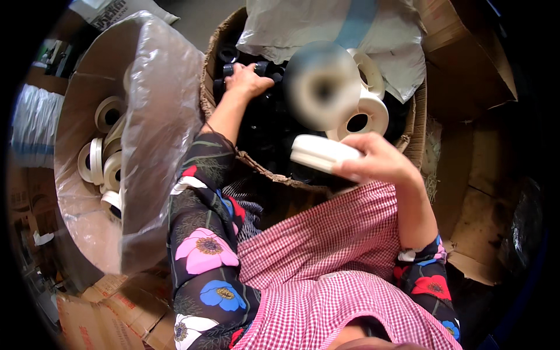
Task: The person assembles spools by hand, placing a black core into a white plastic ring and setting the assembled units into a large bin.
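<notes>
My right hand (378, 156) grips a white grooved plastic spool (321, 153) by its right side, thumb below and fingers over the edge. The spool is tilted above the near rim of a large cardboard box (271, 175). My left hand (248, 81) reaches into the box's far left part. Its thumb is spread from the fingers, and the fingertips touch black spool-like parts (233, 70). On the right of the box lie cream spools (372, 114) with dark centre holes. A pale round thing (312, 108) among them is blurred, so its details cannot be made out.
Clear plastic sheeting (163, 111) lines a round container at left, with several cream spools (112, 169) inside. A white sack (326, 23) with a blue band covers the box's far side. Cardboard (484, 175) stands at right, with flattened cartons (128, 309) at lower left.
</notes>
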Action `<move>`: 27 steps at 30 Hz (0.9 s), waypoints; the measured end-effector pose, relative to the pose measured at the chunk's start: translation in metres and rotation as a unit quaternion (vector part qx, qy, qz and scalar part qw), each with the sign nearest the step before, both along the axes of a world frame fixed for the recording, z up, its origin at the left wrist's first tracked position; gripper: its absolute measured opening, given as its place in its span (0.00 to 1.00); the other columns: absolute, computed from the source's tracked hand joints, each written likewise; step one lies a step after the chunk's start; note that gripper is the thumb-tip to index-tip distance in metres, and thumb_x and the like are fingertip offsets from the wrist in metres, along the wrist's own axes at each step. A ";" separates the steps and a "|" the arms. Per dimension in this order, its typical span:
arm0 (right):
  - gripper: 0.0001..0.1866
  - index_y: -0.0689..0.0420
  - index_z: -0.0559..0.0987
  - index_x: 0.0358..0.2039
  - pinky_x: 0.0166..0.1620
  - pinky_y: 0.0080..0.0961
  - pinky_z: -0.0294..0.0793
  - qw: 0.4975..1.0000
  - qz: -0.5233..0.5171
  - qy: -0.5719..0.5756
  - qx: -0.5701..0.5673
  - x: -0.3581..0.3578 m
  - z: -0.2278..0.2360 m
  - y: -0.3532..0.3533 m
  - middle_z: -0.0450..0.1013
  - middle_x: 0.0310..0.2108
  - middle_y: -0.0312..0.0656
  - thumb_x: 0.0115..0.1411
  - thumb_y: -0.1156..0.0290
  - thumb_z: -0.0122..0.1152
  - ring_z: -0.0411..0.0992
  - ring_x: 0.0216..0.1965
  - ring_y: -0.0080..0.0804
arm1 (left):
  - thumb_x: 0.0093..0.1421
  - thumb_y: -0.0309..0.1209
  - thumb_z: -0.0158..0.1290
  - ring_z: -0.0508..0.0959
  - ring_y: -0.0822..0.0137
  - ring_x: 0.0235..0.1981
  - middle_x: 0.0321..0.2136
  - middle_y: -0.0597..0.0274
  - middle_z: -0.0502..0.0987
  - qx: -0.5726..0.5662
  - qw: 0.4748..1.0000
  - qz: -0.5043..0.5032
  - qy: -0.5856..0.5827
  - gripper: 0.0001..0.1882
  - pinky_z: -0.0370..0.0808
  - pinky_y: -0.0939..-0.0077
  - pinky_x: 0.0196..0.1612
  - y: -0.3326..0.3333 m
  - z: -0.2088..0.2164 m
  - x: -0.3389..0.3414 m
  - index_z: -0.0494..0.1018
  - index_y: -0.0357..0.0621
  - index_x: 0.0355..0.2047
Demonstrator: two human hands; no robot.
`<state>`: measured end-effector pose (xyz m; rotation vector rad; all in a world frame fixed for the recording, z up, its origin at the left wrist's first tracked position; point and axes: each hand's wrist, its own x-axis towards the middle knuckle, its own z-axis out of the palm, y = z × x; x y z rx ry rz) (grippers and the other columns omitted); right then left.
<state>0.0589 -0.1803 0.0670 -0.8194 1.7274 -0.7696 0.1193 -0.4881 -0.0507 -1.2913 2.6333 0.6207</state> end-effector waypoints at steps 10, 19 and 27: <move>0.24 0.65 0.71 0.48 0.45 0.27 0.72 0.876 -0.262 -0.283 -0.291 -0.028 -0.020 0.020 0.73 0.41 0.41 0.58 0.59 0.57 0.72 0.42 0.28 | 0.42 0.34 0.56 0.55 0.44 0.56 0.57 0.59 0.53 -0.023 0.999 0.011 0.039 0.29 0.62 0.49 0.55 0.155 0.003 0.060 0.69 0.55 0.49; 0.28 0.60 0.69 0.50 0.47 0.28 0.72 0.833 -0.226 -0.350 -0.365 -0.019 -0.033 0.012 0.72 0.42 0.39 0.53 0.58 0.63 0.71 0.43 0.29 | 0.33 0.38 0.68 0.62 0.52 0.54 0.53 0.45 0.55 0.159 0.974 0.013 0.159 0.42 0.64 0.69 0.57 0.168 0.032 0.076 0.66 0.50 0.52; 0.27 0.54 0.65 0.54 0.52 0.33 0.67 0.779 -0.290 -0.443 -0.336 -0.005 -0.042 -0.004 0.69 0.47 0.39 0.65 0.47 0.38 0.68 0.48 0.33 | 0.62 0.30 0.48 0.72 0.77 0.18 0.29 0.62 0.73 0.192 0.846 0.111 0.484 0.17 0.67 0.84 0.17 0.153 0.038 0.068 0.62 0.50 0.51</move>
